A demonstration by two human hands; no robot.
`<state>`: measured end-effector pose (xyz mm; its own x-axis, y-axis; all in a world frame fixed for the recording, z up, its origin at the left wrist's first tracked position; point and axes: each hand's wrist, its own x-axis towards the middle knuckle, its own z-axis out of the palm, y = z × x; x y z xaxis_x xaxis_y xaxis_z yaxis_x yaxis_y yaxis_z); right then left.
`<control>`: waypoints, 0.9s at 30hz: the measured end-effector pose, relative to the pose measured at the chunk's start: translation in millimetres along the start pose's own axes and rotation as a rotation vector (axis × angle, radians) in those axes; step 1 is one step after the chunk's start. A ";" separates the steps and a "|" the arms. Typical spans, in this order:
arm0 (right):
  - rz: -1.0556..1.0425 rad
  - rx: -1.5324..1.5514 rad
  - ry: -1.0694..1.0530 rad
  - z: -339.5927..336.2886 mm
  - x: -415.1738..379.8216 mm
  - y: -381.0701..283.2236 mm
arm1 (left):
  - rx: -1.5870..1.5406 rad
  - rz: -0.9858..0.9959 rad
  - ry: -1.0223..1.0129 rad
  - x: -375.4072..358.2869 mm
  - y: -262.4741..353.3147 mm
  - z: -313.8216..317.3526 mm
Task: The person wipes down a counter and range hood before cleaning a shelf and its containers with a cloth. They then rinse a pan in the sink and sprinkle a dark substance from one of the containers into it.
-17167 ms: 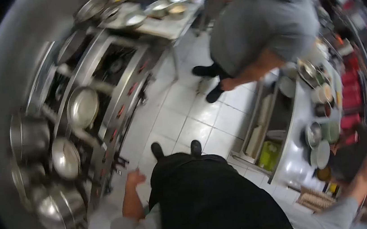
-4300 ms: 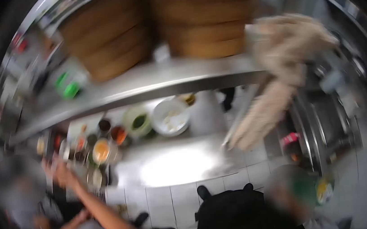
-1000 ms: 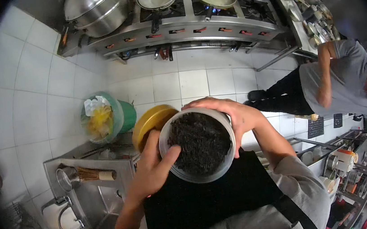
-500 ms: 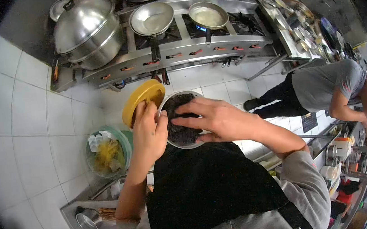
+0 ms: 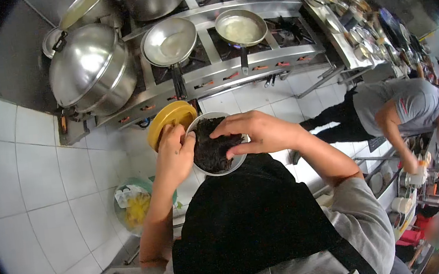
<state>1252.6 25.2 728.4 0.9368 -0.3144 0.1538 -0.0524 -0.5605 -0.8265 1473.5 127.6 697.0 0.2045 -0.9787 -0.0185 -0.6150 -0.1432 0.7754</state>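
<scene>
A round pale container [image 5: 222, 172] sits in front of my black apron, filled with dark, crumbly or shredded stuff [image 5: 211, 150] whose kind does not show. My left hand [image 5: 174, 155] closes on a yellow round lid [image 5: 169, 112], tilted beside the container, and its thumb lies at the container's left rim. Over the container's right side is my right hand [image 5: 262, 133]. Its fingers and thumb are bent and spread apart, with the tips right at the dark stuff.
Ahead, a gas range [image 5: 213, 81] carries a large lidded steel pot [image 5: 93, 67] and two frying pans, one bare [image 5: 169, 40], one with pale contents [image 5: 241, 29]. A waste bin [image 5: 130, 209] stands at left. A co-worker [image 5: 389, 104] bends over a counter at right.
My right thumb and fingers have shifted slightly over the dark stuff. My view has turned a little. The co-worker on the right has moved an arm down toward the counter.
</scene>
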 end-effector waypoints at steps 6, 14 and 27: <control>-0.033 -0.082 0.095 -32.6 28.1 56.3 | 0.044 -0.092 0.083 48.8 6.1 18.1; 0.049 0.006 0.010 -73.2 60.2 96.4 | -0.008 -0.140 0.256 96.1 10.2 43.6; 0.041 0.057 0.088 -102.5 60.4 135.5 | -0.002 -0.172 0.284 140.3 22.6 70.1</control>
<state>1266.6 -148.3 681.1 0.9000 -0.4039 0.1637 -0.0683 -0.5017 -0.8624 1434.9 -23.3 667.7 0.5091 -0.8603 0.0272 -0.5517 -0.3020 0.7775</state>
